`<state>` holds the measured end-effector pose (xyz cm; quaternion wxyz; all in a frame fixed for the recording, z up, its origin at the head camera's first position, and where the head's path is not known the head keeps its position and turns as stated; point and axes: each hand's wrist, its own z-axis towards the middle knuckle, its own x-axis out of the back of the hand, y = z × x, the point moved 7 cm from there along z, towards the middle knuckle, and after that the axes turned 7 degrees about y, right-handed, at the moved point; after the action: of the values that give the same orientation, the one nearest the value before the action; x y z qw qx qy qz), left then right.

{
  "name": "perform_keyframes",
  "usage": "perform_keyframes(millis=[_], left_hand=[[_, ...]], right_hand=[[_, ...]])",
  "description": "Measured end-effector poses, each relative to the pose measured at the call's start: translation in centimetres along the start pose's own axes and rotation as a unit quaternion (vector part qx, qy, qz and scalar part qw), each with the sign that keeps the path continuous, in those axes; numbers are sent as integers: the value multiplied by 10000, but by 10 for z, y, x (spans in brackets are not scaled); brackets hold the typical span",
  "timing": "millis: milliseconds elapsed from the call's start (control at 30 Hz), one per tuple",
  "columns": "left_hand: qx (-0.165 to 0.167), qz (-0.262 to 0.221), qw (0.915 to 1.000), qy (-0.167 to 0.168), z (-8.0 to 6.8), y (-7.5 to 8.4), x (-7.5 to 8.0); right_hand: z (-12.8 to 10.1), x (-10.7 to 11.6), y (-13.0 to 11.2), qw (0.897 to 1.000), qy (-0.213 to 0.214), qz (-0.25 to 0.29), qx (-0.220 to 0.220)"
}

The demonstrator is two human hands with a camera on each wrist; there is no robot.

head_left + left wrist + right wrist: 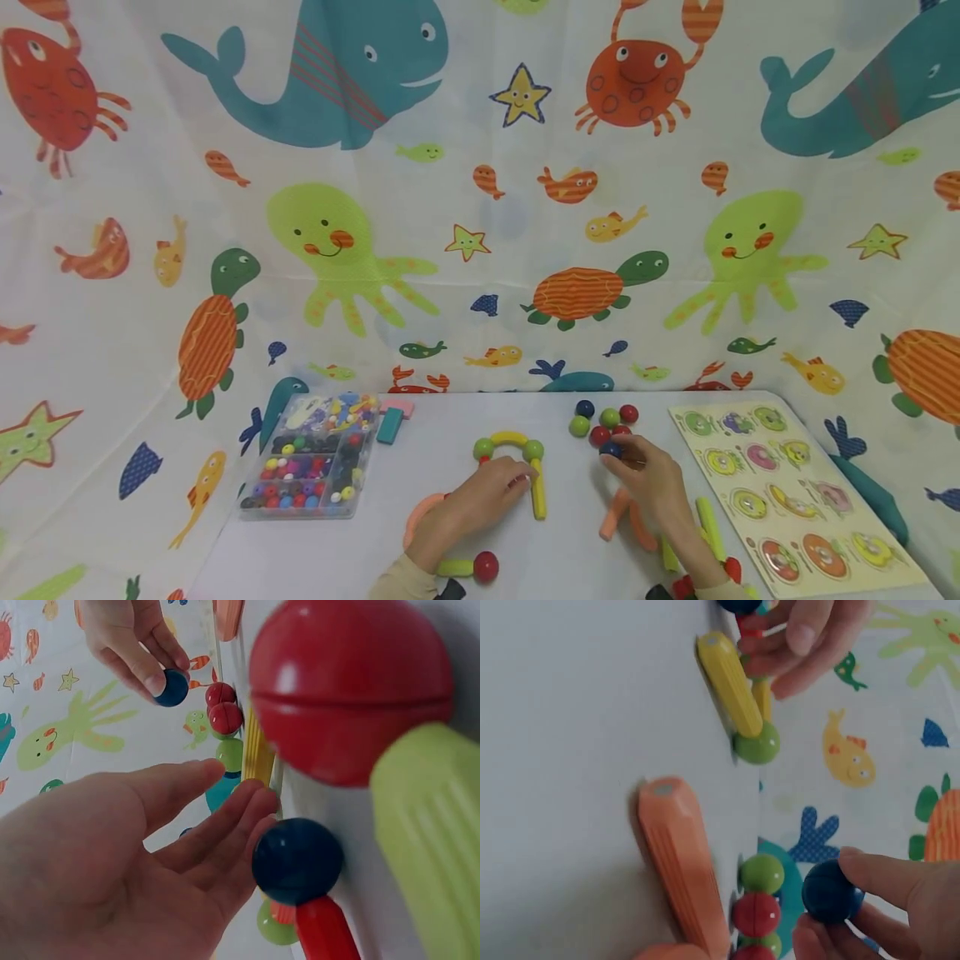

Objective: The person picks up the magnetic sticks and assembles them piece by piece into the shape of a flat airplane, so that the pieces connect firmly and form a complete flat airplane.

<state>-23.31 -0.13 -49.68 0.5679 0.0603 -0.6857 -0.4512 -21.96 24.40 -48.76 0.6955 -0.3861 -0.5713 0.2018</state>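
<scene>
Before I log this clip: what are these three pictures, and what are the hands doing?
No machine here: a person wears one camera on the head and one on each wrist. The head view shows a white table with a clear plastic bead box, a wooden peg puzzle board, and coloured toy sticks and balls. The right hand pinches a dark blue ball. The left hand rests at a yellow arch with green balls, fingers relaxed, holding nothing.

Glossy smooth plastic blue ball (832, 891), ribbed matt orange stick (681, 860), printed cloth backdrop (480, 192)
</scene>
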Motion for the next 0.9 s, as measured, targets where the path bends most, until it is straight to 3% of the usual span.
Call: perform_keyframes(millis=[133, 367, 633, 900], left_hand=[[141, 93, 9996, -242, -1, 0, -7], [126, 673, 9964, -509, 0, 0, -19], [-157, 762, 9962, -388, 0, 4, -20], [-194, 741, 9967, -282, 1, 6, -17]], right_hand=[[-10, -10, -3, 9997, -157, 156, -140], [-26, -28, -5, 9997, -156, 113, 154], [-47, -53, -6, 9977, -516, 380, 230], [-67, -63, -9, 9962, -701, 418, 313]])
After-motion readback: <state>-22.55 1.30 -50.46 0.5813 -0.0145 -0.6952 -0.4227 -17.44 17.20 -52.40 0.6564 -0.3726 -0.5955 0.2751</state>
